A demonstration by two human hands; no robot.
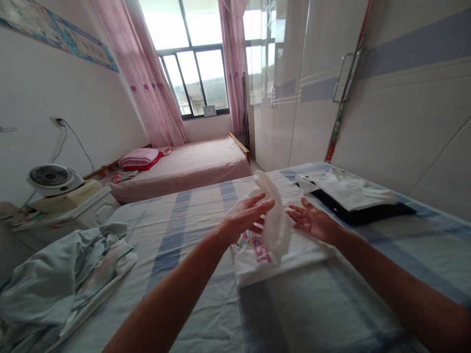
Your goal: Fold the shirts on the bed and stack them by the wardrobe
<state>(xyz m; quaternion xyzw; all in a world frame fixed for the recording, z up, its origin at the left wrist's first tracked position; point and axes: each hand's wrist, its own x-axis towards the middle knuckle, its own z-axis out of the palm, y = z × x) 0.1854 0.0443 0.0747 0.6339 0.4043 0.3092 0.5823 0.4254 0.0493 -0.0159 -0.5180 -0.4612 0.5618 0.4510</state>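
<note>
A white T-shirt [294, 267] with pink lettering lies partly folded on the bed in front of me. One blurred flap of its white cloth [275, 230] stands up in the air between my hands. My left hand [248, 213] is beside that flap with its fingers stretched out and apart; some fingertips overlap the cloth, and I cannot tell if they touch it. My right hand [312, 223] is open over the right part of the shirt, palm turned toward the flap, holding nothing.
Folded white clothing [353, 189] rests on a black garment [360, 213] at the right. A crumpled pale green garment [55, 279] lies at the left. The checked bed sheet [198, 274] spreads under everything. A fan [53, 177] stands beyond the left edge; wardrobe doors [316, 88] rise behind.
</note>
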